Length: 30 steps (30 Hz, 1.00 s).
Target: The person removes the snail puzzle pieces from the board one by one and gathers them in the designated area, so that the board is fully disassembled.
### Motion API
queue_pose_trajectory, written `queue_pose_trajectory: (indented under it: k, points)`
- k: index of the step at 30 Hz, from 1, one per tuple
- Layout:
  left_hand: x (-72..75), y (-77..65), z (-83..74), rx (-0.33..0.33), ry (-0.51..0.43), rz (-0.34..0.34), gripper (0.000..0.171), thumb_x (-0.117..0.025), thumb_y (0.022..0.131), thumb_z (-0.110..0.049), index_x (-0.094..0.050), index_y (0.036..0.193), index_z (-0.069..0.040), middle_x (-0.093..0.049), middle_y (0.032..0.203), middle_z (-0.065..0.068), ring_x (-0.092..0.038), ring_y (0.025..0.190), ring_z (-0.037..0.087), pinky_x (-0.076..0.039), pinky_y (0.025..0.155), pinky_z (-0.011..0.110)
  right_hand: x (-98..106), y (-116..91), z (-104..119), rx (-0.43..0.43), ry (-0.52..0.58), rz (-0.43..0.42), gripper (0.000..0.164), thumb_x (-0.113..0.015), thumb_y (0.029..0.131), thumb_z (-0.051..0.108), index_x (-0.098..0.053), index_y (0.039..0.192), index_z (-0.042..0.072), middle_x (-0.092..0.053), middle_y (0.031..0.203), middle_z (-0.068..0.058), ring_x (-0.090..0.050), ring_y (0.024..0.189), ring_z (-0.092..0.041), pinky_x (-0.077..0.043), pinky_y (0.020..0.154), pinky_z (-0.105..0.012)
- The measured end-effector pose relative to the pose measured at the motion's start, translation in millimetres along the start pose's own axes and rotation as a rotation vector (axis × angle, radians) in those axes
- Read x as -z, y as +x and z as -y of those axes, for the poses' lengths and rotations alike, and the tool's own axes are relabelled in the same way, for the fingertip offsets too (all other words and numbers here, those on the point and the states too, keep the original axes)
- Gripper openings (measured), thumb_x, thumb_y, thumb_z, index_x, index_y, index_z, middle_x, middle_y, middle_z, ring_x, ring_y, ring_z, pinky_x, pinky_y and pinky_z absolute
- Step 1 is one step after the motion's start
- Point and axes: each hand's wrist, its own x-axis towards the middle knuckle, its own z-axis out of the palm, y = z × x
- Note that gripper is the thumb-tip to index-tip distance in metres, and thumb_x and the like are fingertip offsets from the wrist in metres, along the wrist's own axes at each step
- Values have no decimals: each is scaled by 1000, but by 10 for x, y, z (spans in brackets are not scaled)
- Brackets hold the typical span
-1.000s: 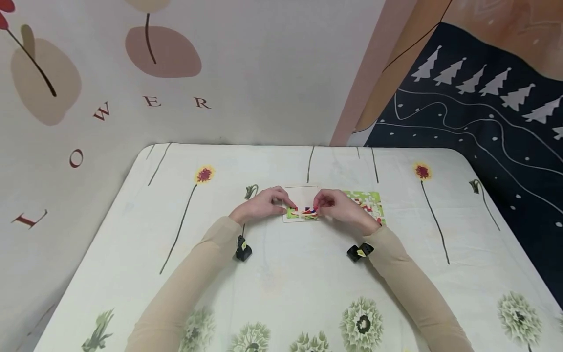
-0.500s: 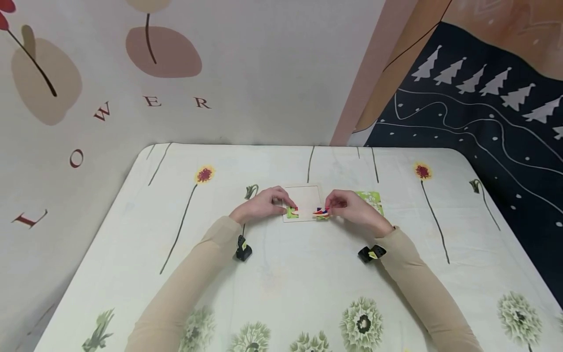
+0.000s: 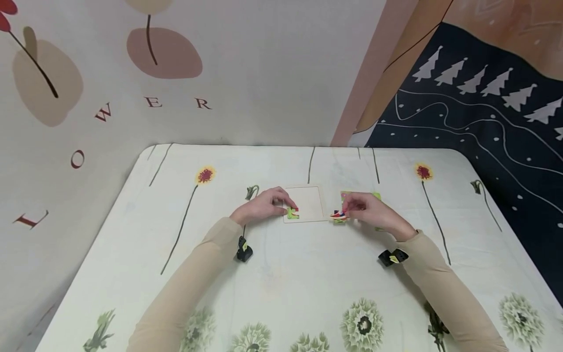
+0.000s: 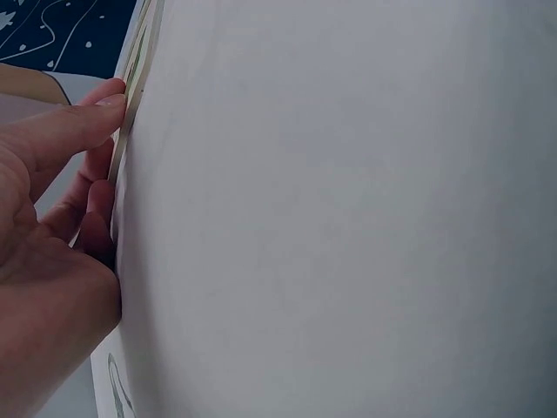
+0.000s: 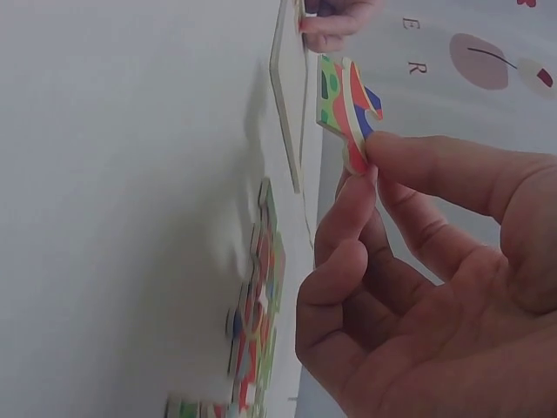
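A thin, pale wooden puzzle board (image 3: pixel 308 198) lies on the table, with a green and red puzzle piece (image 3: pixel 292 214) at its lower left corner. My left hand (image 3: pixel 264 204) holds the board's left edge between thumb and fingers, one fingertip by that corner piece. Between thumb and fingers my right hand (image 3: pixel 371 211) pinches a second puzzle piece (image 5: pixel 348 109), marked red, white, blue and green. This piece is raised off the table, to the right of the board. Beneath and behind the right hand lies a cluster of puzzle pieces (image 5: pixel 258 305), partly hidden in the head view.
A white flower-print cloth (image 3: pixel 299 274) covers the table. Behind it hangs a pale curtain (image 3: pixel 272 88) with letters, and at the right a dark cloth (image 3: pixel 492 117) with white trees. A small black wrist device (image 3: pixel 393 257) sits at the right cuff.
My right hand has moved right, off the board, carrying the pinched puzzle piece towards the cluster of pieces. My left hand and the board have stayed in place.
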Motion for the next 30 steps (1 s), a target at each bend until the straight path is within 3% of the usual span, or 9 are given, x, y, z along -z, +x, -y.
queue_pose_trajectory:
  k: [4, 10, 30]
  points:
    - [0, -21, -51, -5, -12, 6, 24, -65, 88, 3, -71, 110, -2, -56, 116, 11, -48, 108, 29, -33, 97, 46, 69, -58, -17, -19, -21, 6, 6, -61, 90, -2, -64, 94, 1, -62, 88, -8, -54, 81, -23, -43, 70, -29]
    - [-4, -7, -9, 10, 6, 1, 24, -66, 88, 1, -73, 108, -10, -57, 113, 3, -49, 106, 21, -34, 95, 39, 143, -140, -39, -25, -5, 13, 6, -60, 91, -1, -64, 96, -2, -61, 90, -11, -52, 78, -21, -42, 64, -28]
    - [0, 14, 2, 23, 25, 0, 24, -66, 88, 0, -74, 107, -13, -56, 111, 0, -49, 105, 18, -34, 95, 36, 288, -345, -201, -88, -25, 25, 10, -61, 91, 1, -61, 99, -6, -60, 89, -10, -49, 75, -19, -42, 62, -29]
